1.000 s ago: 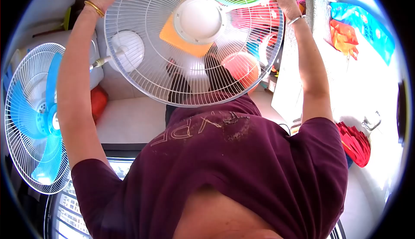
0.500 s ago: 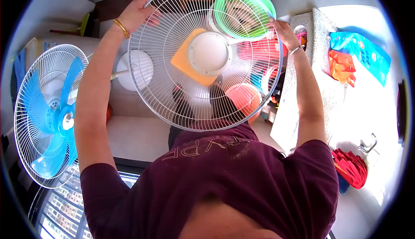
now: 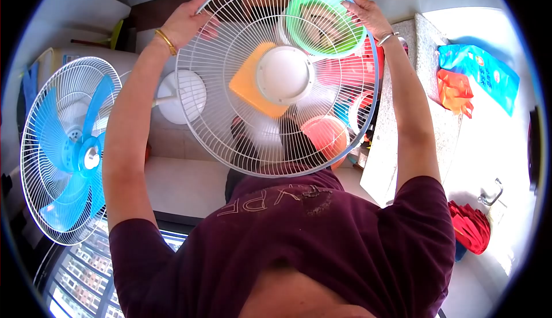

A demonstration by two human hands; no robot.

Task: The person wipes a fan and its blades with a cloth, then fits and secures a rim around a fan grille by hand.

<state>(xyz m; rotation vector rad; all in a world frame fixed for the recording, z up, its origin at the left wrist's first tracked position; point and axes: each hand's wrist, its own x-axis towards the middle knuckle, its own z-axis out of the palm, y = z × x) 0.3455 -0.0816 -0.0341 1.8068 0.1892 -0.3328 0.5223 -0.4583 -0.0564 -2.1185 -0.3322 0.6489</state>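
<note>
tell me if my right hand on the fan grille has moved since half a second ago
Yes, up and slightly left in view: roughly level with the blue bag's top edge then, the right hand is now above it.

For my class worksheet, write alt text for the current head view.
A person's left hand and right hand hold a round white fan cover by its edge. A blue-bladed fan is at the picture's left, and a green basin and a pink bucket show through the cover.

Home, apparently | standing fan (image 3: 91, 158) | green basin (image 3: 330, 46) | window (image 3: 80, 275) facing buildings (image 3: 92, 256)
</note>
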